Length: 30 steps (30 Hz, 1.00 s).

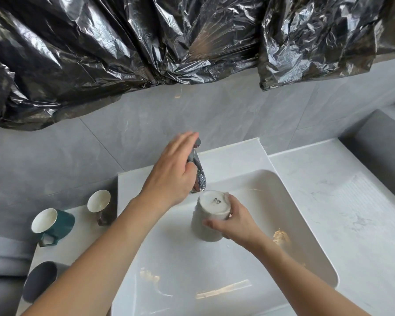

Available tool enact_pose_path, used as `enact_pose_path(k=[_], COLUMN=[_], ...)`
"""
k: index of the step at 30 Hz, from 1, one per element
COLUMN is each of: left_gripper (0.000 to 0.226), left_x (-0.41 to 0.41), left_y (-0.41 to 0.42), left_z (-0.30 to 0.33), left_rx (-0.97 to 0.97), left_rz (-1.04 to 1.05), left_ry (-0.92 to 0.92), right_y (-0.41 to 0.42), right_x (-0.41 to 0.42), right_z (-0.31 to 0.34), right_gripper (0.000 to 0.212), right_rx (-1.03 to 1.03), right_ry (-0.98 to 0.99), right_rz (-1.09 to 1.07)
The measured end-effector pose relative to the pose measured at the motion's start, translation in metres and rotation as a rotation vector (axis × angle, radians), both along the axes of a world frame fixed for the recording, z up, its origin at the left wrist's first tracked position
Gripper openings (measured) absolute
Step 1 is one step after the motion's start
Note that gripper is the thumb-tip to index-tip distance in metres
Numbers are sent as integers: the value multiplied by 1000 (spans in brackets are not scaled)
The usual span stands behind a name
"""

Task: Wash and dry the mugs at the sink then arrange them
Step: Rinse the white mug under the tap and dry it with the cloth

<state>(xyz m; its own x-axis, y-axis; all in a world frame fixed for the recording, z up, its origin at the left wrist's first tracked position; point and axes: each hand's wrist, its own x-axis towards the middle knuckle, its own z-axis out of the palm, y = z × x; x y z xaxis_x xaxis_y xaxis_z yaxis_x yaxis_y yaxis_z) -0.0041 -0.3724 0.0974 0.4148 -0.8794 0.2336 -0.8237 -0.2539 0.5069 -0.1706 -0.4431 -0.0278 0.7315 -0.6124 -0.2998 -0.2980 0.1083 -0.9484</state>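
At the near left edge of the counter sat a grey mug point(39, 281), partly cut off by the left forearm that crossed in front of it. A little farther back stood a green mug point(53, 224) with a white inside, tilted in the wide-angle view, its handle toward the viewer. Beyond it, just beside the sink's left rim, stood a brown mug point(100, 207), also white inside.

The sink point(315, 254) was a white rectangular basin. A tan smear lay on its right inner wall, and pale streaks of reflected light showed on the near floor of the basin.

Over the middle of the basin the right hand point(234, 221) gripped a white mug point(209, 216), fingers and thumb curled round its wall. The mug was held upside down, base up and tipped toward the viewer, with a small printed label showing on the base. It hung just below the spout of the tap point(197, 172).

The left hand point(172, 169) reached over the chrome tap. Its fingers lay nearly straight across the lever on top, and the thumb tucked in against the tap's body; it rested on the lever rather than clenching it. Whether water ran I could not tell.

Behind the sink rose a grey tiled wall point(135, 124). Above that, crumpled black plastic point(114, 42) hung across the whole top of the view.
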Motion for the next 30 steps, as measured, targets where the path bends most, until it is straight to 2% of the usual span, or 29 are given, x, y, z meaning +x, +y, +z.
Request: enact_pose_path(k=[3, 7, 11, 15, 16, 18, 20, 22, 26, 28, 30], left_gripper=[62, 74, 72, 66, 67, 67, 58, 49, 32, 20, 25], left_x=[-3, -11, -18, -38, -41, -42, -41, -39, -42, -47, -52], left_y=[0, 11, 33, 77, 83, 89, 87, 84, 80, 81, 86], left_z=[-7, -20, -19, -36, -39, -45, -49, -50, -45, -41, -43], left_rx=[41, 169, 161, 165, 197, 213, 159, 114, 131, 138, 175], left_rz=[-14, -114, -168, -253, -252, -209, -157, -118, -99, -88, -76], left_ry=[-33, -213, -292, -115, -91, -111, -166, -225, -353, -401, -396], right_y=[-5, -13, -19, -20, -20, -19, -15, -10, 0, 4, 9], right_x=[0, -1, -6, -14, -16, -17, -19, -20, -26, -30, -36], right_z=[12, 23, 33, 37, 38, 43, 52, 59, 69, 69, 73], right_gripper=[54, 58, 47, 80, 80, 63, 50, 46, 36, 40, 42], right_rx=[187, 388, 474, 518, 537, 579, 635, 667, 637, 497, 299], right_ry=[-68, -117, -118, -63, -68, -68, -37, -3, 53, 110, 124], right_rz=[-28, -51, -50, -97, -69, -4, -2, 7, 44, 116, 251])
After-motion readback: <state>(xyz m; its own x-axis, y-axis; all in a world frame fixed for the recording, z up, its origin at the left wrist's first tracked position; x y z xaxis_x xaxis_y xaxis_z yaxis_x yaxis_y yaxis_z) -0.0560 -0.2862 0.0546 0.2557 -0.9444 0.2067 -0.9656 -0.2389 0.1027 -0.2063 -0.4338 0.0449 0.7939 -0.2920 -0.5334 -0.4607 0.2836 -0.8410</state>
